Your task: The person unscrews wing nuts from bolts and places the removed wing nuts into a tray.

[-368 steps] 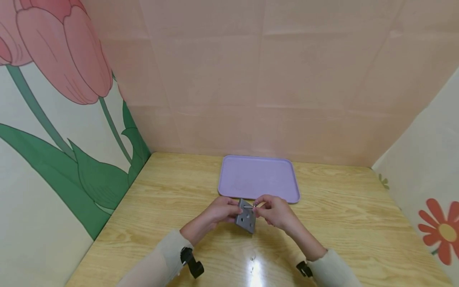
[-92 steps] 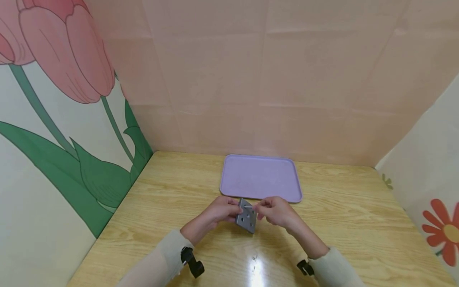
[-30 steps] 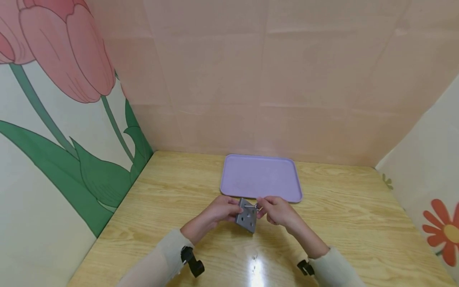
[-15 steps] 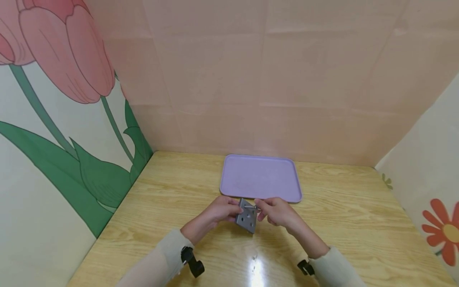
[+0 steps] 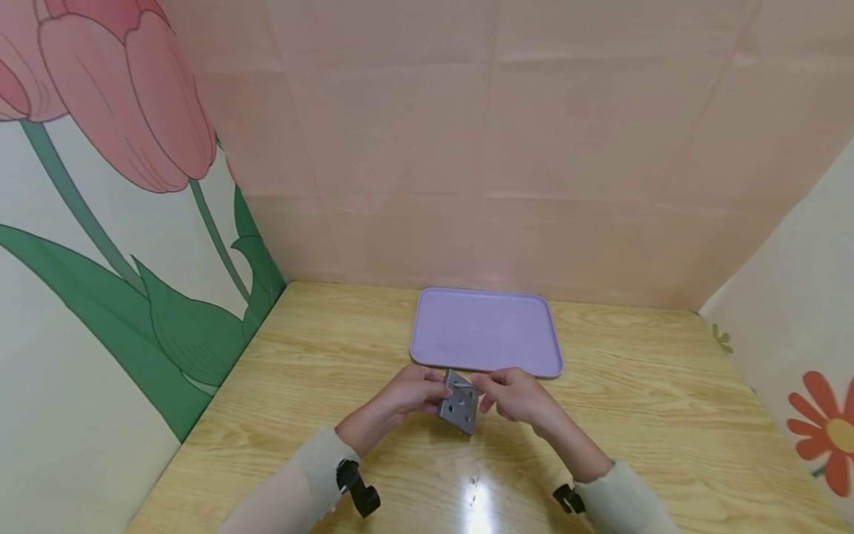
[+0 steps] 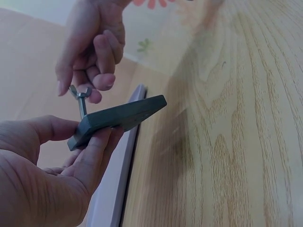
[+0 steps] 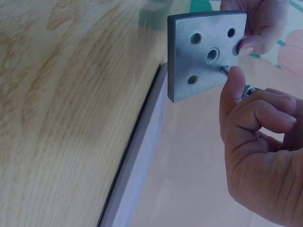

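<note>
My left hand point(image 5: 414, 389) grips a square grey metal plate point(image 5: 458, 408) by one edge, thumb on one face and fingers on the other. The plate is held tilted above the table. Several round holes pierce it, and the middle one looks threaded in the right wrist view. A wing screw point(image 6: 83, 105) stands out from the plate near a corner, its winged head away from the face. My right hand point(image 7: 265, 142) has its curled fingers and thumb about that head. In the right wrist view a finger hides part of the shank.
Behind the hands a lilac tray point(image 5: 483, 330) lies on the wood-grain table point(image 5: 634, 400). A pink-beige wall covering point(image 5: 400, 148) rises at the back, with flower-printed panels at both sides. Dark straps with camera mounts point(image 5: 358, 489) sit at the wrists.
My right fingers have shifted about the wing screw's head, moving slightly off to the right and back in toward the plate. The left hand and plate have stayed almost still.
</note>
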The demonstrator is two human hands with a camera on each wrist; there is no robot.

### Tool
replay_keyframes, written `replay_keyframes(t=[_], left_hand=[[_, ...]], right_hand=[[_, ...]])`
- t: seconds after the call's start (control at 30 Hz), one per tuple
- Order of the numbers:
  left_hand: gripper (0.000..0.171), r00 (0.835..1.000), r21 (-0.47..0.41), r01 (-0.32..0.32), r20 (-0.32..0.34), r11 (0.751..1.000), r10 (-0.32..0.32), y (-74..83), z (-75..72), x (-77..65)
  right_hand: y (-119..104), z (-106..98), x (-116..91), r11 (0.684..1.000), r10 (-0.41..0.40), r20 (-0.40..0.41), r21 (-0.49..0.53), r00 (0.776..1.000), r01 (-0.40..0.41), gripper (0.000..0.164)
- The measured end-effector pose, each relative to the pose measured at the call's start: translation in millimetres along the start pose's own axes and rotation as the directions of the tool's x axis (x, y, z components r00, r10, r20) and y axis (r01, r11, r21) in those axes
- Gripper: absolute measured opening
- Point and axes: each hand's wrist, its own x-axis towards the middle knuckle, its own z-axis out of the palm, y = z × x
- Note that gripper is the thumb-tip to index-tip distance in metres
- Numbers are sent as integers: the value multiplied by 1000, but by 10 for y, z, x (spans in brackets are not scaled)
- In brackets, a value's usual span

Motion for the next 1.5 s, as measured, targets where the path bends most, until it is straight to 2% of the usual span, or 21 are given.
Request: replay_keyframes(t=[0.2, 0.5, 0.8, 1.0, 1.5], left_hand=[[25, 1000, -4, -1, 4, 1000, 1, 0, 1, -5], [25, 1000, -3, -11, 6, 1000, 11, -30, 3, 19], [26, 1000, -22, -24, 12, 999, 24, -59, 4, 49], [28, 999, -36, -29, 20, 999, 30, -59, 15, 51], [27, 999, -43, -29, 14, 999, 30, -46, 18, 48]], right_hand=[[2, -5, -15, 1000, -8, 6, -10, 1000, 8, 43], [8, -6, -6, 999, -33, 12, 15, 999, 33, 32], [-21, 3, -19, 999, -41, -31, -9, 999, 41, 22], [-36, 9, -23, 997, -61, -69, -46, 996, 58, 22], [-26, -9, -39, 988, -129, -87, -94, 988, 121, 15]])
